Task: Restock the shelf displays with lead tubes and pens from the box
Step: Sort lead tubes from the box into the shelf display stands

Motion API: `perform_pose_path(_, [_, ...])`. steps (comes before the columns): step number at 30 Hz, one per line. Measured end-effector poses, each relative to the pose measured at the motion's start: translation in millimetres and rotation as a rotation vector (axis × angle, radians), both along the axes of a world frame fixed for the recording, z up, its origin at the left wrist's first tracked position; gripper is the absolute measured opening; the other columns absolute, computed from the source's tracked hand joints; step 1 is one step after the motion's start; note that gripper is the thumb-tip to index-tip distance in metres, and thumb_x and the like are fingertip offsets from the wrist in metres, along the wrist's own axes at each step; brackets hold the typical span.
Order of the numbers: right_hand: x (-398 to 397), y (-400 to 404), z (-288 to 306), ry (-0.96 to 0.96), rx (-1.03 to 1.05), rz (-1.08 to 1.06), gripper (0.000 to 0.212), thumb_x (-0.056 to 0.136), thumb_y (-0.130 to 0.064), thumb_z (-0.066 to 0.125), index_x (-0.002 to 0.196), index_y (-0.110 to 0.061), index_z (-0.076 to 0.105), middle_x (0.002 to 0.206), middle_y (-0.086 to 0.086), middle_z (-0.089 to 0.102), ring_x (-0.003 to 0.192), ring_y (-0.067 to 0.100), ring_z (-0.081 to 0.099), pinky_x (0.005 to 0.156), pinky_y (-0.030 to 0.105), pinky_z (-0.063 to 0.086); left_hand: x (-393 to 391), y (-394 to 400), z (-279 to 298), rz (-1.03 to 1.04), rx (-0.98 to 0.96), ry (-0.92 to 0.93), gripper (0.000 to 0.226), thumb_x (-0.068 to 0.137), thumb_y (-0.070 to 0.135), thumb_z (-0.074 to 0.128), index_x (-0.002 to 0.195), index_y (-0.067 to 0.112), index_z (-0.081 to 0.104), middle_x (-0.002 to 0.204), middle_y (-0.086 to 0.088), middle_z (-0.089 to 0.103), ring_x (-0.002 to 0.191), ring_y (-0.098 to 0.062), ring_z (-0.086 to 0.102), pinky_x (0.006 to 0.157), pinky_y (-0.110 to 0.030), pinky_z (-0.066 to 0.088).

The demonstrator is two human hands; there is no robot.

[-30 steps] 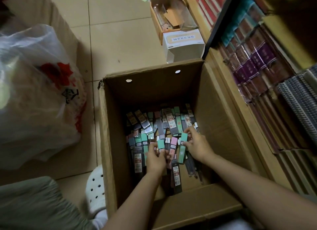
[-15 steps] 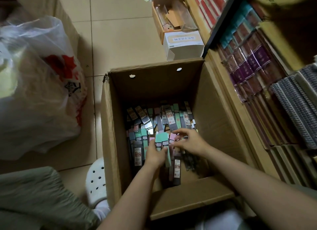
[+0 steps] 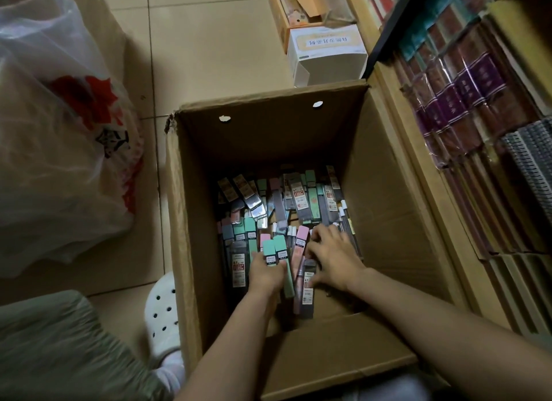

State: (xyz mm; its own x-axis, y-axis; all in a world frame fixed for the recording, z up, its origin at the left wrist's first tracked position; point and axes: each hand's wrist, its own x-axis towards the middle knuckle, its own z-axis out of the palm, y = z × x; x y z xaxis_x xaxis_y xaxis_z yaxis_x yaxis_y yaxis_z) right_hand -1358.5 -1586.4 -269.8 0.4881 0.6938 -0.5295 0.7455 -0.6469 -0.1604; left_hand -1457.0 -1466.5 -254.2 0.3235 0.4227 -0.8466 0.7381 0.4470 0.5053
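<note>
Reaching into the deep corrugated cardboard box [image 3: 191,227], the left hand [image 3: 264,273] grips a bundle of flat green lead tubes [image 3: 276,252]. Just beside it, the right hand [image 3: 336,257] presses curled fingers onto a grey tube [image 3: 307,284]; whether it grips is unclear. More rectangular tubes [image 3: 298,200] litter the box floor.

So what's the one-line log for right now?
left hand: grips mint-green lead tubes | right hand: fingers curled on pile | brown cardboard box: on floor by shelf
</note>
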Motion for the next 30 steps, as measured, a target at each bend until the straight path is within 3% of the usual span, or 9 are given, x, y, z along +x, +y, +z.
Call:
perform_pose_path(3, [9.3,-0.6,6.2,0.158,0.164,-0.212,0.045,0.070,-0.049,0.079,0.102,-0.029,0.055,0.118,-0.007,0.043,0.112,0.014,0.037,0.100,0.034,0.036,2.3,-0.7,-2.2,-0.021,0.012,0.017,0.019,0.096,0.007,0.053,0.115,0.011,0.053,0.105,-0.010,0.062,0.100,-0.028,0.060,0.090,-0.044,0.052])
perform_pose_path(7, [14.2,-3.9,21.0,0.370,0.271,-0.386,0.035,0.080,-0.025,0.079,0.102,-0.024,0.052,0.104,-0.006,0.061,0.101,0.013,0.060,0.089,0.036,0.051,6.2,0.9,2.6,-0.038,0.050,0.002,0.020,0.097,0.010,0.054,0.116,0.006,0.057,0.110,-0.014,0.064,0.104,-0.032,0.060,0.088,-0.040,0.052])
perform_pose_path(9, [12.8,-6.9,30.1,0.389,0.301,-0.442,0.030,0.084,-0.018,0.074,0.101,-0.027,0.051,0.100,-0.005,0.064,0.097,0.014,0.063,0.086,0.035,0.054,7.9,2.1,10.5,-0.039,0.001,-0.040,0.017,0.097,0.010,0.054,0.114,0.007,0.058,0.108,-0.013,0.065,0.101,-0.031,0.062,0.085,-0.040,0.052])
perform_pose_path(14, [16.3,-12.0,77.0,0.273,0.432,-0.527,0.023,0.089,-0.014,0.068,0.099,-0.027,0.052,0.093,-0.003,0.065,0.083,0.013,0.064,0.064,0.014,0.048,17.4,8.1,41.2,-0.161,0.022,-0.161,0.015,0.095,0.010,0.058,0.110,0.008,0.060,0.102,-0.009,0.067,0.088,-0.023,0.063,0.070,-0.035,0.053])
perform_pose_path(17, [29.4,-14.4,130.1,0.172,0.518,-0.535,0.023,0.089,-0.015,0.068,0.102,-0.026,0.054,0.095,-0.005,0.065,0.085,0.011,0.065,0.072,0.022,0.055,34.9,18.8,79.2,-0.321,-0.002,-0.273,0.022,0.093,0.010,0.059,0.115,0.011,0.059,0.097,-0.007,0.065,0.083,-0.020,0.064,0.058,-0.029,0.050])
perform_pose_path(21, [46.4,-23.5,214.3,-0.037,0.677,-0.546,0.025,0.086,-0.016,0.072,0.105,-0.025,0.058,0.098,-0.007,0.064,0.093,0.011,0.065,0.083,0.028,0.056,73.0,35.6,154.5,-0.616,0.016,-0.471,0.023,0.090,0.009,0.062,0.109,0.021,0.062,0.101,-0.003,0.068,0.090,-0.018,0.068,0.066,-0.031,0.054])
perform_pose_path(24, [53.1,-35.5,271.7,-0.181,0.755,-0.606,0.026,0.084,-0.020,0.074,0.107,-0.022,0.062,0.097,-0.003,0.069,0.089,0.012,0.067,0.080,0.037,0.058,99.8,35.2,214.7,-0.809,0.102,-0.643,0.025,0.087,0.004,0.066,0.106,0.021,0.067,0.100,-0.001,0.073,0.093,-0.016,0.069,0.072,-0.027,0.055])
perform_pose_path(27, [53.6,-51.5,322.2,-0.293,0.824,-0.638,0.025,0.082,-0.023,0.075,0.102,-0.025,0.062,0.093,-0.007,0.068,0.081,0.006,0.066,0.077,0.034,0.059,114.4,29.5,258.5,-0.889,0.128,-0.781,0.030,0.086,0.001,0.067,0.112,0.017,0.067,0.105,-0.006,0.073,0.095,-0.017,0.070,0.085,-0.033,0.055])
perform_pose_path(30, [50.6,-67.5,363.7,-0.330,0.865,-0.649,0.024,0.081,-0.022,0.076,0.099,-0.027,0.060,0.094,-0.007,0.069,0.084,0.007,0.067,0.076,0.035,0.060,123.1,22.5,290.3,-0.913,0.154,-0.866,0.022,0.090,0.008,0.063,0.108,0.022,0.065,0.094,0.003,0.075,0.085,-0.009,0.071,0.075,-0.030,0.056])
